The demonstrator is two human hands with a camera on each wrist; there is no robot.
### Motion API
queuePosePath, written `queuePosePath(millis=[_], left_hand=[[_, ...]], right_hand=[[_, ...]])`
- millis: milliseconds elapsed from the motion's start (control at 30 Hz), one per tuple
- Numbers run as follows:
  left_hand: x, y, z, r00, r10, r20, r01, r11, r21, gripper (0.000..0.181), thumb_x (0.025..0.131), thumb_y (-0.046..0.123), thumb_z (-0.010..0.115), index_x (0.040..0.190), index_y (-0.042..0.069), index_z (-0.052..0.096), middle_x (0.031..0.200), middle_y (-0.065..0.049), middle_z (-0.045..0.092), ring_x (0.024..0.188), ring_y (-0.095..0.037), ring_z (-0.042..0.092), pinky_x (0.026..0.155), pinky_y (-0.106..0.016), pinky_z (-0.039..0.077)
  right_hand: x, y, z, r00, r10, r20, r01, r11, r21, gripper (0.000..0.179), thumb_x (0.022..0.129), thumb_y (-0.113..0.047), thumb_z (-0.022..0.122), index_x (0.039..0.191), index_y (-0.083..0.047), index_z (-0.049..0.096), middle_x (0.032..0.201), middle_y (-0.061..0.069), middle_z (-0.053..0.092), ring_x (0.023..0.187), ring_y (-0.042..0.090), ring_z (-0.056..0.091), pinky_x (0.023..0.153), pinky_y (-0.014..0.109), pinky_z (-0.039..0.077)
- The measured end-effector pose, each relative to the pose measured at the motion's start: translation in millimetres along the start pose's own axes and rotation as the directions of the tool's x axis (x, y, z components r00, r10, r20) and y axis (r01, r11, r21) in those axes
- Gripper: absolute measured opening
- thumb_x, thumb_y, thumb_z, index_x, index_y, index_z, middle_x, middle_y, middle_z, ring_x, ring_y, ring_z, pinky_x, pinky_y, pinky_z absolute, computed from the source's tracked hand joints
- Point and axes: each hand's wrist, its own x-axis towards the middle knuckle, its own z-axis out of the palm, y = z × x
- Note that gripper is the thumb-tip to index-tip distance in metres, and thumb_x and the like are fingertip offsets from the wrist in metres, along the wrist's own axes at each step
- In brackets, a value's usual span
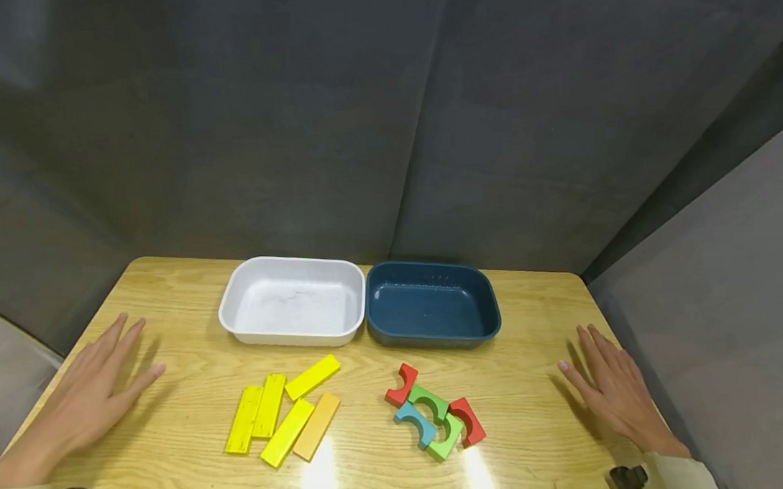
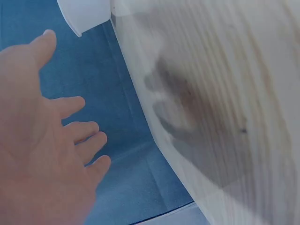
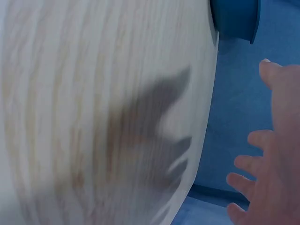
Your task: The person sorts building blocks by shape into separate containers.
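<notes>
Left hand [image 1: 89,399] and right hand [image 1: 617,393], fingers [image 2: 91,146] spread, flank 5 bars [image 1: 287,433] and 5 arches [image 1: 431,397].

Head view: sleeves [image 1: 681,475] and near side of table [image 1: 199,485] cut off below; marks on yellow blocks [image 1: 244,420] too small to read. Wrist views: white tray [image 2: 89,15] and blue tray [image 3: 236,18] cropped at top, left hand [image 2: 42,136] and right hand [image 3: 283,150] at the sides.
</notes>
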Motion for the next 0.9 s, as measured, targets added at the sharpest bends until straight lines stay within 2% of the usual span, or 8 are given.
queuePosePath(millis=[267,467,633,767,900], left_hand=[[6.2,7.3,-2.7,1.000,0.003,-0.004,-0.003,1.000,-0.016,0.088,0.109,0.044,0.061,0.174,0.013,0.010,0.179,-0.020,-0.004,0.157,-0.062,0.006,0.125,-0.074,-0.008],[11.1,13.6,-6.1,1.000,0.010,-0.022,-0.009,0.999,0.036,0.086,0.107,0.046,0.064,0.173,0.012,0.021,0.177,-0.025,0.013,0.147,-0.067,0.027,0.113,-0.085,0.019],[15.9,20.0,-8.0,0.999,0.011,-0.033,-0.009,0.998,0.057,0.082,0.105,0.046,0.068,0.170,0.013,0.031,0.173,-0.025,0.027,0.144,-0.063,0.037,0.103,-0.084,0.033],[20.1,25.0,-8.5,0.999,0.017,-0.034,-0.015,0.998,0.058,0.079,0.103,0.046,0.071,0.167,0.012,0.039,0.167,-0.027,0.038,0.140,-0.061,0.042,0.099,-0.082,0.038],[23.9,28.4,-8.3,0.999,0.030,-0.034,-0.028,0.998,0.061,0.077,0.103,0.045,0.072,0.165,0.011,0.041,0.165,-0.027,0.042,0.139,-0.060,0.045,0.098,-0.080,0.041]], right_hand=[[2.9,-9,-1,0.999,-0.025,-0.033,0.025,1.000,-0.003,0.078,0.111,-0.045,0.057,0.170,-0.003,0.026,0.171,0.032,0.026,0.146,0.064,0.033,0.119,0.078,0.019],[6.0,-13,1,0.994,-0.070,-0.084,0.069,0.997,-0.020,0.073,0.108,-0.042,0.064,0.161,0.003,0.042,0.161,0.035,0.041,0.137,0.062,0.044,0.107,0.076,0.035],[7.7,-21,1,0.990,-0.090,-0.106,0.089,0.996,-0.019,0.071,0.105,-0.043,0.069,0.156,0.003,0.049,0.154,0.032,0.050,0.134,0.058,0.050,0.102,0.073,0.043],[9.8,-29,0,0.994,-0.074,-0.082,0.075,0.997,0.003,0.071,0.104,-0.044,0.070,0.157,-0.001,0.048,0.155,0.031,0.050,0.134,0.058,0.050,0.099,0.074,0.044],[12.6,-38,-2,0.995,-0.075,-0.064,0.076,0.997,0.007,0.069,0.104,-0.043,0.072,0.156,-0.003,0.050,0.154,0.029,0.051,0.133,0.057,0.052,0.096,0.075,0.047]])
